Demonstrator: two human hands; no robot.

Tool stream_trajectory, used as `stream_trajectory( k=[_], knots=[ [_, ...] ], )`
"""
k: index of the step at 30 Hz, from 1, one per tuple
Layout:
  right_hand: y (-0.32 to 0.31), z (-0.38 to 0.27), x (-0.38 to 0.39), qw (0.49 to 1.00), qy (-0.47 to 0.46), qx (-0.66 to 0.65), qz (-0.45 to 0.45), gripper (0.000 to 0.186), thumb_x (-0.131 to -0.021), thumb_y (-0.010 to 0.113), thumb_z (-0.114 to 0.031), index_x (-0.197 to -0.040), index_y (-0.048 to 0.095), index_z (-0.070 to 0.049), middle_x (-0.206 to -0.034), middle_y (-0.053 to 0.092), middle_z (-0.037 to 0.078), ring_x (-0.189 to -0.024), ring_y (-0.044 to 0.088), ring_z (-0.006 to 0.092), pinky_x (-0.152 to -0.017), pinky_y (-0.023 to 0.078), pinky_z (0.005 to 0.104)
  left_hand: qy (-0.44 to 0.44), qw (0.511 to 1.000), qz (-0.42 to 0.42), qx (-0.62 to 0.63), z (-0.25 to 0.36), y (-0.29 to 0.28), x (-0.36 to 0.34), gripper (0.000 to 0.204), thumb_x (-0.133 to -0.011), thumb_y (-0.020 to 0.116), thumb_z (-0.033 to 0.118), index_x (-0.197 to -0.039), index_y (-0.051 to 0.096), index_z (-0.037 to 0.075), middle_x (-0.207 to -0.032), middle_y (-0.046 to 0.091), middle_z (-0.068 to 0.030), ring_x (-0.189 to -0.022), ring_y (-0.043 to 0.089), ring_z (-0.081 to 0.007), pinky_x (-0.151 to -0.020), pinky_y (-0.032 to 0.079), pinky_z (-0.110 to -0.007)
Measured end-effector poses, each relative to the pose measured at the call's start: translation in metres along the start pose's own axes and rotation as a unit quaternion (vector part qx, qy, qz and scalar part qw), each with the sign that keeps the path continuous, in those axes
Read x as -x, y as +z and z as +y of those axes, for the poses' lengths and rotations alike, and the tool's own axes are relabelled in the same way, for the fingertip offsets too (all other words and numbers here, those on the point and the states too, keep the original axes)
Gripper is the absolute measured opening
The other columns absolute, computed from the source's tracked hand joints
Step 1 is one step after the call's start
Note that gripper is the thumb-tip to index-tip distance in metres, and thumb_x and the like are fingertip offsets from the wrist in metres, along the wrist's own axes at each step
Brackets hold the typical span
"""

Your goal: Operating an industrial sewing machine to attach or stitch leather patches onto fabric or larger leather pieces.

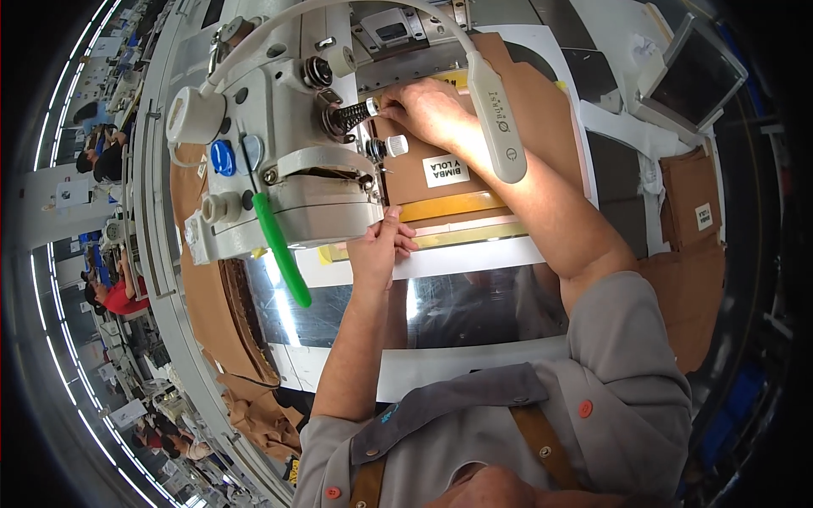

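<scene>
A white industrial sewing machine [313, 203] fills the left of the workspace. My right hand [428, 110] reaches across to its front, fingertips pinched at a small spring-loaded tension knob [371, 107]. Below the machine head, my left hand [377, 254] is raised with fingers curled close together near the needle area; anything between them is too small to make out. Under both hands lies a brown panel [500, 93] with a white printed label [445, 170], set in a flat template with a yellow strip [453, 206].
A white lamp [498, 118] on a bent arm hangs over my right forearm. Green-handled tweezers [279, 250] rest against the machine. A screen [696, 72] stands at the far right, above more brown pieces [690, 199]. A shiny metal plate [474, 309] lies nearer me.
</scene>
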State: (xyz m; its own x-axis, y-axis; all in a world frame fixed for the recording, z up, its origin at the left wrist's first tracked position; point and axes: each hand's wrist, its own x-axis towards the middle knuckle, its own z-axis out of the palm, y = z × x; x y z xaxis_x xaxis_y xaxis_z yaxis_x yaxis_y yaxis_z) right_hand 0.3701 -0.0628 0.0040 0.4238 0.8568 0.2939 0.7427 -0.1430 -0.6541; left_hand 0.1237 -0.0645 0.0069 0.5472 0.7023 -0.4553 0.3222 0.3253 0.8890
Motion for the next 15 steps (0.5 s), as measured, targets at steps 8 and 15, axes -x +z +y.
stream_trajectory(
  k=[8,15],
  knots=[
    [0.022,0.000,-0.001,0.997,0.005,0.074,-0.016,0.018,-0.093,0.069,-0.033,-0.097,0.073,-0.016,-0.088,0.074,0.011,-0.087,0.072,0.0321,-0.078,0.056,0.0447,0.074,0.988,0.065,-0.116,-0.006,-0.012,0.013,0.024,-0.100,0.069,0.016,-0.113,0.067,-0.005,-0.074,0.069,-0.0072,-0.054,0.062,-0.0100,-0.049,0.047,-0.021],
    [0.025,0.000,0.001,0.993,-0.006,0.119,-0.020,0.018,-0.096,0.066,-0.035,-0.102,0.072,-0.018,-0.086,0.074,0.010,-0.087,0.072,0.0317,-0.077,0.056,0.0447,0.414,0.712,0.034,-0.566,0.001,-0.021,0.005,0.047,-0.092,0.076,0.027,-0.135,0.066,0.011,-0.066,0.066,-0.0074,-0.055,0.062,-0.0189,-0.056,0.049,-0.033]
  ],
)
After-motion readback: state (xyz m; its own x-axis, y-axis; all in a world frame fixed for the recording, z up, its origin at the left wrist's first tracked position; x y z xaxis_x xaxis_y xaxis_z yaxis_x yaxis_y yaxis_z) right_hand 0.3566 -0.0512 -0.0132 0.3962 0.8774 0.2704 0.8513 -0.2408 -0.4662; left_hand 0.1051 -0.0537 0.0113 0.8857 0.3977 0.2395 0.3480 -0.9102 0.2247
